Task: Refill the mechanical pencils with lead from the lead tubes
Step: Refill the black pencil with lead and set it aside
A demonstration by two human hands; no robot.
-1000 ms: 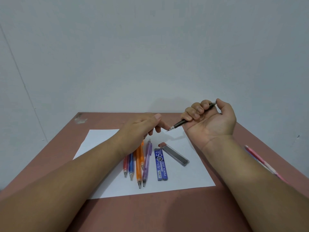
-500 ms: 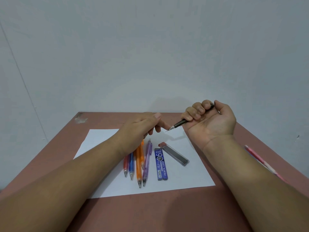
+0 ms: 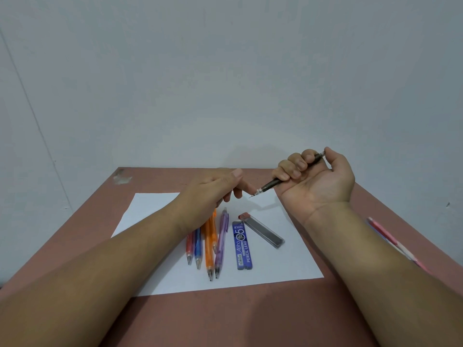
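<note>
My right hand (image 3: 318, 186) grips a black mechanical pencil (image 3: 269, 184) in its curled fingers, palm up, with the thumb beside the pencil's top end. The metal tip points down and left. My left hand (image 3: 208, 194) hovers with loosely curled fingers, its index fingertip just left of that tip; I see nothing held in it. On the white paper (image 3: 150, 214) lie a red pencil (image 3: 189, 246), a blue pencil (image 3: 198, 249), an orange pencil (image 3: 208, 249) and a purple pencil (image 3: 221, 244), partly under my left wrist. A blue lead tube (image 3: 241, 245) and a dark lead tube (image 3: 264, 232) with a red cap lie to their right.
The paper lies on a brown table (image 3: 250, 316) set against a plain white wall. A pink pencil (image 3: 390, 236) lies near the table's right edge, partly hidden behind my right forearm.
Half a second ago my right thumb covered the black pencil's top end; now that end shows again beside the thumb. Both hands otherwise stay where they were.
</note>
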